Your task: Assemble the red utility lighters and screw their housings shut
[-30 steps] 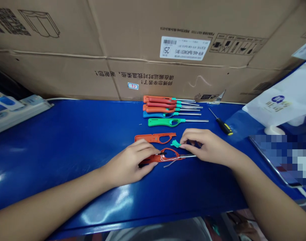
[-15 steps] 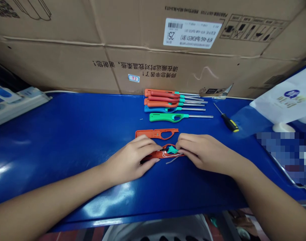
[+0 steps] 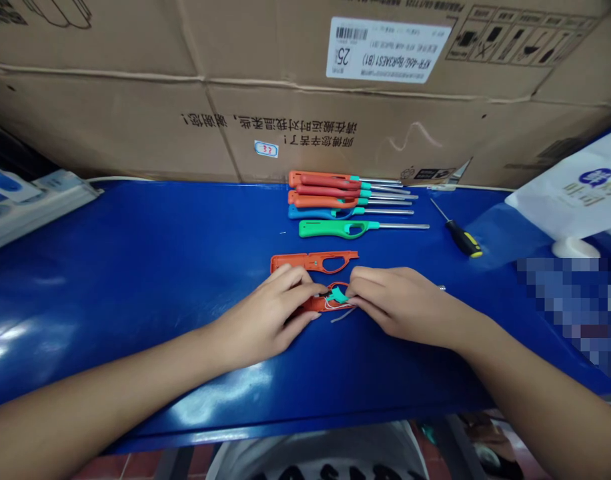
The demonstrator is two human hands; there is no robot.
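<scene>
Before me: one blue table [image 3: 135, 247], glossy, its surface throwing back pale light; one brown cardboard box [image 3: 150, 127], standing along its far edge as a wall, print upside down. Below the near edge, I am seeing reddish floor tiles [image 3: 140, 465].

The scene is moderately lit. White glare is reflected off the glossy blue table [image 3: 135, 267], strongest at its left edge and near its front. The brown cardboard box [image 3: 150, 127] is left duller. Slight softness is seen throughout, wide-angle stretching is shown toward the edges, and the right side is partly pixelated.
</scene>
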